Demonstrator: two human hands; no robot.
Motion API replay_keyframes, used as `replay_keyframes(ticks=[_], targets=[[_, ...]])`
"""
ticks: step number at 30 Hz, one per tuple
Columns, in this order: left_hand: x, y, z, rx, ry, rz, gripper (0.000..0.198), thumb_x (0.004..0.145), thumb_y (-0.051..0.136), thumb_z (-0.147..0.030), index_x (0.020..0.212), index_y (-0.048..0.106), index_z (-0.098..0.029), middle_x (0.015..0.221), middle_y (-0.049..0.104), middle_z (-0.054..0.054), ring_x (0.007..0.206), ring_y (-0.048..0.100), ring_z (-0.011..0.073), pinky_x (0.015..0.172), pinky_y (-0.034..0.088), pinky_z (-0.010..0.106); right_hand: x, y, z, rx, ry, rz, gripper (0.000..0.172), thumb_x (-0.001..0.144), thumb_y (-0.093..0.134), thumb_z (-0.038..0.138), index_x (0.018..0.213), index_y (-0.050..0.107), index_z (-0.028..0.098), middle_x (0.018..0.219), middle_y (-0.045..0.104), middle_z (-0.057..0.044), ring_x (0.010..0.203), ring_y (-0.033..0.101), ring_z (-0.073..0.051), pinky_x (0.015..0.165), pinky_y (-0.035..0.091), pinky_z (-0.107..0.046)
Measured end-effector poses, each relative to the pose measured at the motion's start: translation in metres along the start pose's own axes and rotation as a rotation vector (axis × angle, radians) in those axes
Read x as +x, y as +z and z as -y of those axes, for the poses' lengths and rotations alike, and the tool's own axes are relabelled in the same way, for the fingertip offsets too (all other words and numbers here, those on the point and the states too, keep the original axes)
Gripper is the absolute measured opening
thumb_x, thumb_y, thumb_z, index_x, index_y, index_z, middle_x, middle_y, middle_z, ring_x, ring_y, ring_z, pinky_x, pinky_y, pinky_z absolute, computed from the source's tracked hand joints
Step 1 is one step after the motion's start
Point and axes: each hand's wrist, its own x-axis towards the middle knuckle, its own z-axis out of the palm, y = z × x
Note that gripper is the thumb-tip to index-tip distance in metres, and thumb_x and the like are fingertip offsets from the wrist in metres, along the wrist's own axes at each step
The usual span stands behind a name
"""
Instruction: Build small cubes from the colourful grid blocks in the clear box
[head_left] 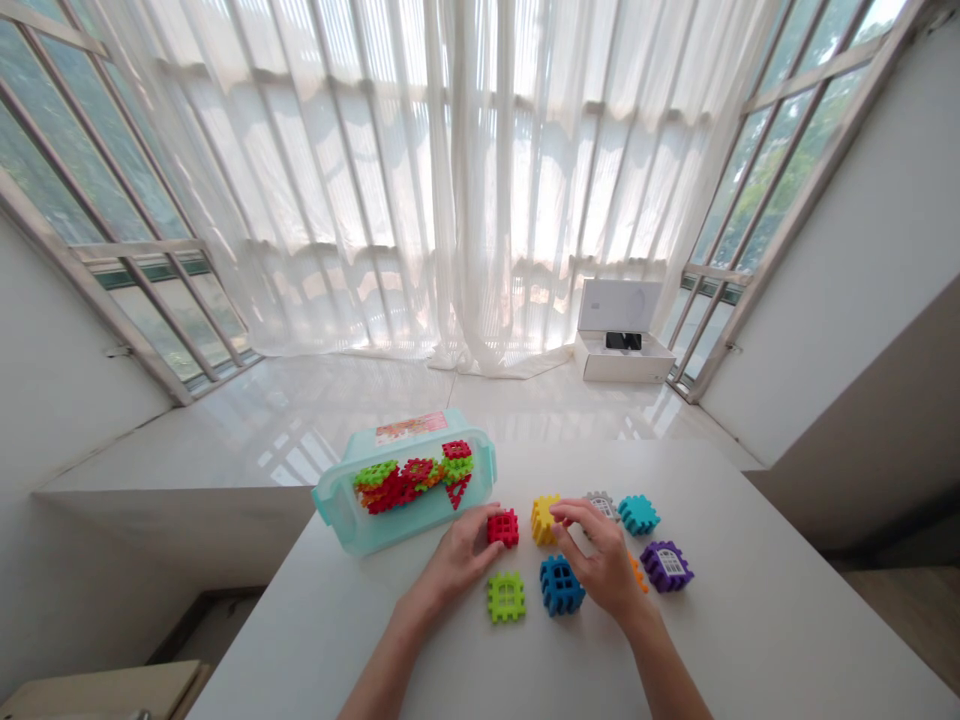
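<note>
My left hand [466, 548] is closed around the left side of a red waffle block [504, 528], thumb at the front and fingers behind. My right hand [602, 562] is curved with thumb and index finger apart, the tips by the right edge of yellow waffle blocks [543, 520]; whether they touch is unclear. Below it stand stacked blue waffle blocks [561, 586], and an orange piece [638, 572] is partly hidden behind the hand. A lime green block [506, 598] lies flat. Grey [601, 505], teal [639, 514] and purple blocks [667, 567] are at the right.
A tilted translucent teal bin [337, 520] holds red, green and orange pieces at the left of the white table [720, 640]. On the sill behind, an open white box [624, 368] has a dark phone-like object [623, 341] on it. White curtains [465, 200] hang beyond.
</note>
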Motion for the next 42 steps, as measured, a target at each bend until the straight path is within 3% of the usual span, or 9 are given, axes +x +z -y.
replay_keyframes(ticks=[6, 10, 13, 15, 21, 25, 32, 36, 42], targets=[[0.002, -0.005, -0.006, 0.065, 0.046, -0.079, 0.035, 0.083, 0.068, -0.029, 0.118, 0.066, -0.023, 0.128, 0.069, 0.010, 0.118, 0.066, 0.0273, 0.103, 0.052, 0.044, -0.001, -0.001, -0.002, -0.020, 0.004, -0.011, 0.015, 0.094, 0.059, 0.019, 0.105, 0.068, 0.023, 0.104, 0.073, -0.007, 0.095, 0.070, -0.021, 0.085, 0.058, -0.035], [0.007, -0.021, -0.002, 0.151, -0.035, -0.388, 0.020, 0.091, 0.056, -0.035, 0.101, 0.067, -0.021, 0.100, 0.073, 0.007, 0.088, 0.071, 0.0220, 0.078, 0.059, 0.036, -0.001, -0.001, -0.002, -0.007, 0.008, -0.020, 0.015, 0.094, 0.059, 0.018, 0.105, 0.068, 0.023, 0.103, 0.073, -0.007, 0.093, 0.070, -0.020, 0.084, 0.058, -0.034], [0.008, -0.036, 0.012, 0.288, -0.065, -0.632, 0.020, 0.092, 0.053, -0.033, 0.099, 0.067, -0.020, 0.112, 0.069, 0.010, 0.104, 0.067, 0.0263, 0.089, 0.057, 0.041, -0.001, -0.001, -0.002, -0.001, 0.008, -0.020, 0.014, 0.095, 0.059, 0.018, 0.104, 0.068, 0.023, 0.103, 0.073, -0.007, 0.094, 0.070, -0.020, 0.084, 0.058, -0.034], [0.006, -0.043, 0.024, 0.400, -0.074, -0.703, 0.019, 0.090, 0.053, -0.031, 0.098, 0.068, -0.021, 0.126, 0.065, 0.011, 0.119, 0.060, 0.0305, 0.102, 0.051, 0.048, -0.002, -0.001, -0.002, -0.005, 0.001, -0.023, 0.014, 0.095, 0.059, 0.019, 0.104, 0.068, 0.023, 0.103, 0.073, -0.007, 0.095, 0.070, -0.020, 0.085, 0.058, -0.034], [0.003, -0.044, 0.047, 0.591, -0.077, -0.659, 0.022, 0.085, 0.060, -0.029, 0.104, 0.068, -0.023, 0.140, 0.060, 0.011, 0.132, 0.047, 0.0395, 0.109, 0.040, 0.061, -0.001, -0.001, 0.000, -0.012, -0.005, -0.029, 0.014, 0.095, 0.058, 0.019, 0.104, 0.069, 0.023, 0.101, 0.073, -0.008, 0.093, 0.070, -0.021, 0.084, 0.058, -0.036], [0.002, -0.041, 0.047, 0.639, -0.093, -0.595, 0.030, 0.085, 0.057, -0.027, 0.113, 0.066, -0.021, 0.137, 0.063, 0.011, 0.133, 0.046, 0.0414, 0.108, 0.040, 0.061, 0.000, -0.001, 0.001, -0.012, -0.013, -0.033, 0.015, 0.095, 0.058, 0.018, 0.103, 0.069, 0.023, 0.100, 0.074, -0.007, 0.091, 0.070, -0.021, 0.082, 0.058, -0.035], [0.004, -0.047, 0.039, 0.588, -0.034, -0.679, 0.038, 0.087, 0.056, -0.024, 0.124, 0.061, -0.023, 0.133, 0.065, 0.008, 0.130, 0.051, 0.0363, 0.114, 0.038, 0.053, 0.000, -0.001, 0.001, -0.007, -0.001, -0.033, 0.015, 0.095, 0.058, 0.018, 0.103, 0.069, 0.023, 0.100, 0.074, -0.007, 0.092, 0.070, -0.020, 0.083, 0.058, -0.034], [0.005, -0.051, 0.028, 0.548, 0.012, -0.755, 0.038, 0.092, 0.052, -0.027, 0.129, 0.060, -0.020, 0.135, 0.063, 0.012, 0.130, 0.054, 0.0330, 0.114, 0.040, 0.050, 0.001, -0.001, 0.001, -0.011, -0.009, -0.029, 0.015, 0.095, 0.057, 0.019, 0.103, 0.069, 0.023, 0.099, 0.074, -0.008, 0.093, 0.071, -0.022, 0.083, 0.059, -0.035], [0.005, -0.050, 0.004, 0.259, 0.006, -0.827, 0.028, 0.094, 0.055, -0.032, 0.115, 0.070, -0.022, 0.127, 0.069, 0.010, 0.122, 0.062, 0.0273, 0.112, 0.045, 0.048, 0.001, -0.001, 0.001, -0.026, -0.009, -0.037, 0.015, 0.095, 0.057, 0.020, 0.103, 0.070, 0.023, 0.098, 0.074, -0.008, 0.088, 0.071, -0.021, 0.080, 0.060, -0.035]])
